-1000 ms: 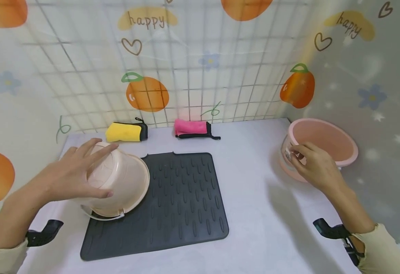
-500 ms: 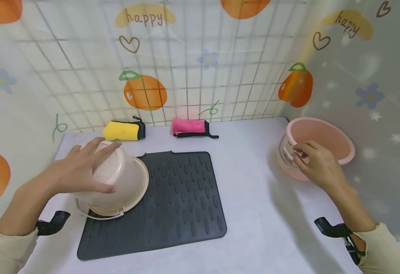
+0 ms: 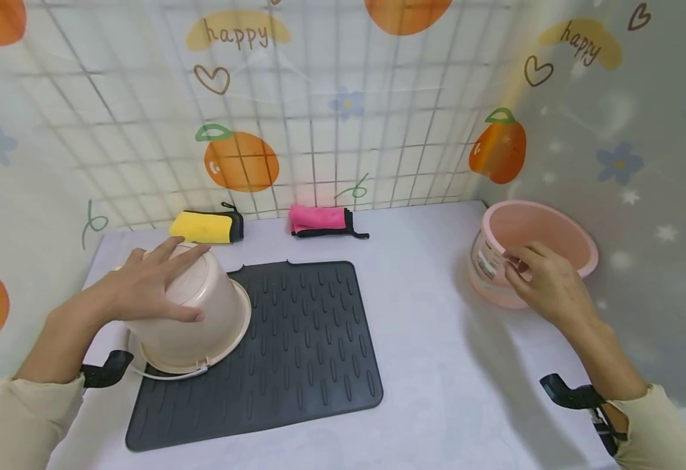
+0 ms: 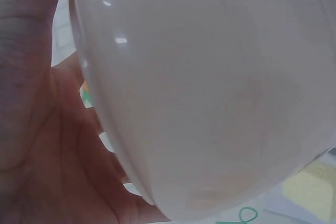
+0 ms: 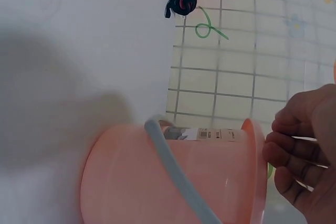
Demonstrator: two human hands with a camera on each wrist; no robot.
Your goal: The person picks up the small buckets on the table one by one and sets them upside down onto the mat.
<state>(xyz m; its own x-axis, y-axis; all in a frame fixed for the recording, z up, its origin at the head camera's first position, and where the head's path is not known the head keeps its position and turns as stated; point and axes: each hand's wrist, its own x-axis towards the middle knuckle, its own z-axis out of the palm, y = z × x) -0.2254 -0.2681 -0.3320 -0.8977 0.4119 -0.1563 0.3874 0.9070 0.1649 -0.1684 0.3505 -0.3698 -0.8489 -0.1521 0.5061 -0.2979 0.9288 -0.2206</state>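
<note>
An upside-down cream bucket (image 3: 213, 313) leans at a tilt over the left part of a dark ribbed mat (image 3: 319, 339). My left hand (image 3: 149, 287) grips its base, fingers spread across the top and thumb on the near side; in the left wrist view the palm (image 4: 58, 145) lies along the bucket (image 4: 210, 87). At the right, my right hand (image 3: 554, 287) holds the rim of an upright pink bucket (image 3: 498, 284) with bent fingers. The right wrist view has those curled fingers (image 5: 294, 156) at the rim, beside the pink bucket (image 5: 131, 177) and its grey handle (image 5: 178, 177).
A folded yellow cloth (image 3: 202, 226) and a folded pink cloth (image 3: 319, 220) lie along the back edge of the white table (image 3: 425, 326). Behind them hangs a curtain (image 3: 401, 111) with a grid and orange prints. A grey curtain (image 3: 666, 281) stands beyond the pink bucket.
The view has shifted slightly. My right hand has moved a little rightward relative to the pink bucket, whose label shows farther from my fingers. My left hand keeps its place on the cream bucket.
</note>
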